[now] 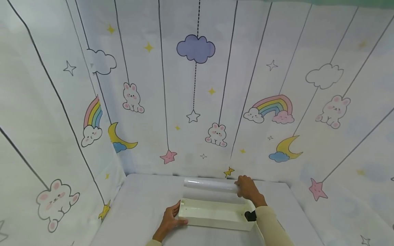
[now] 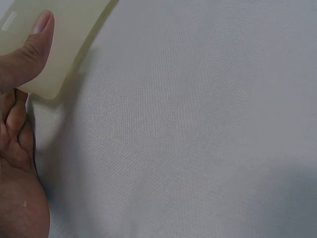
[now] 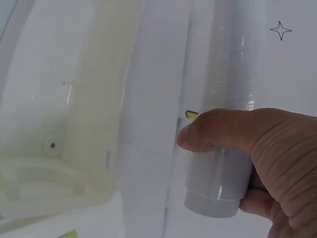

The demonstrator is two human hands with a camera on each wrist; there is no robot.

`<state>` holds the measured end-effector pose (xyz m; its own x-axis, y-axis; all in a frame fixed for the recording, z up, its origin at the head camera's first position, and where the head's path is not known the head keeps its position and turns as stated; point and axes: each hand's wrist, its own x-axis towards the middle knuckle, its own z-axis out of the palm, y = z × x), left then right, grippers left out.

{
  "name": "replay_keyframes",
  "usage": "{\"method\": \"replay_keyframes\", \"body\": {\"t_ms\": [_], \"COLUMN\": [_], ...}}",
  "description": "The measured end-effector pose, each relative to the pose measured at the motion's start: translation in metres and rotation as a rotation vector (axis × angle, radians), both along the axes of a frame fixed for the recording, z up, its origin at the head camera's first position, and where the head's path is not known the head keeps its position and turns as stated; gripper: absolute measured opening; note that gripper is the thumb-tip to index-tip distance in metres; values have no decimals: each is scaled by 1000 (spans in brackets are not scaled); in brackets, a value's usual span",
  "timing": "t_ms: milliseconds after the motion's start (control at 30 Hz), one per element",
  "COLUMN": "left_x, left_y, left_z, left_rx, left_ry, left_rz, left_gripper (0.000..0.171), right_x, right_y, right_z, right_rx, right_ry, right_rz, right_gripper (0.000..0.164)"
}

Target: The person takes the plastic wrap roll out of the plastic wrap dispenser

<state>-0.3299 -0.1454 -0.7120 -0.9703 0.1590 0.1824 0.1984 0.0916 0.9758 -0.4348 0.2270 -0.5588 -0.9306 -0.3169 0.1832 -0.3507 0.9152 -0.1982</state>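
A long, open-topped cream plastic box (image 1: 215,222) sits on the white surface, its hollow inside facing up. My left hand (image 1: 170,218) grips the box's left end, with the thumb (image 2: 43,42) lying along its outer wall in the left wrist view. Behind the box, a roll of clear plastic wrap (image 1: 209,185) lies roughly parallel to it. Near the roll's right end, my right hand (image 1: 248,187) holds it, thumb on one side and fingers curled under the other. In the right wrist view the core end (image 3: 212,203) sticks out past the hand.
White cloth walls (image 1: 197,89) printed with rabbits, clouds and stars rise behind and on both sides. The white tabletop (image 1: 132,212) extends left of the box. A black device (image 1: 250,215) is at my right wrist, overlapping the box's right end in the head view.
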Motion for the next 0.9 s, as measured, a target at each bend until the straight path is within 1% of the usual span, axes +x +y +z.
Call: {"method": "replay_keyframes", "body": {"t_ms": [167, 267, 333, 533, 700, 800, 900], "left_x": [-1, -2, -2, -2, -3, -3, -3], "left_y": [-1, -1, -1, 1, 1, 0, 0], "left_z": [-1, -2, -3, -7, -8, -7, -6], "left_rx": [-9, -21, -21, -27, -36, -22, -9], "left_ry": [-3, -1, -18, -32, -6, 18, 13], "left_rz": [-7, -8, 3, 15, 4, 5, 8], "left_gripper": [101, 101, 101, 102, 101, 101, 101], "right_x": [-1, -2, -2, -1, 3, 4, 5], "right_y": [-1, -1, 0, 0, 0, -2, -3], "right_z": [0, 0, 0, -4, -2, 0, 1], "right_rx": [-4, 2, -1, -13, -13, -6, 4], "right_ry": [-38, -39, -44, -75, -52, -34, -33], "right_rz": [-20, -17, -21, -39, -32, -21, -20], "right_gripper": [48, 48, 48, 51, 50, 49, 49]}}
